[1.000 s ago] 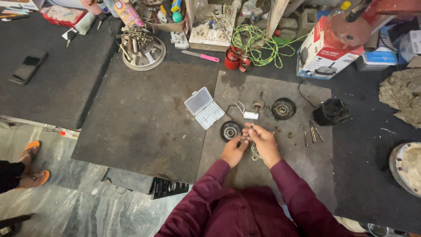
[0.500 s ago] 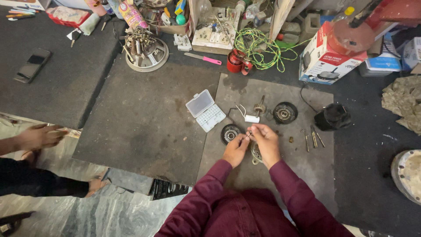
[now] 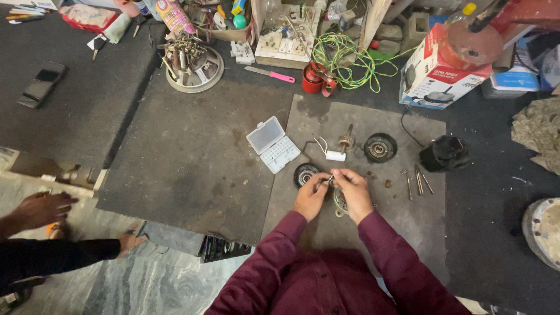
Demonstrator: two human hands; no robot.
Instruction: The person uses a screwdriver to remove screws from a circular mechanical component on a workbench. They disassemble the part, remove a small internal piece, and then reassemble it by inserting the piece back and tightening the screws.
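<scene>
Since the earlier frame, almost nothing had moved at the centre: both hands stayed together over the same small part, so the fine work on it was going on in the same place. What changed was at the lower left of the frame, where another person's hand (image 3: 42, 209) in a dark sleeve had come a little further in and rested on the stone edge.

Going from left to right, a phone (image 3: 41, 84) lay at the upper left on the dark mat (image 3: 175, 151). Next, a round metal tray (image 3: 192, 63) full of tools stood near the top. A small clear plastic box (image 3: 272, 144), lid open, lay left of centre.

Just right of it, the left hand (image 3: 310, 197) and the right hand (image 3: 353, 191) met at the lower centre of the frame. Their fingertips were closed on a small metal part (image 3: 330, 179), pinched between the two hands. It looked shiny and very small; its exact shape was too little to tell. A wire ring (image 3: 339, 202) lay under the right hand, partly hidden. A black round disc (image 3: 304, 172) sat touching the left hand's fingers.

Further right, a second black disc (image 3: 380, 147) and some thin metal tools (image 3: 417, 181) lay on the grey sheet (image 3: 408, 233).
</scene>
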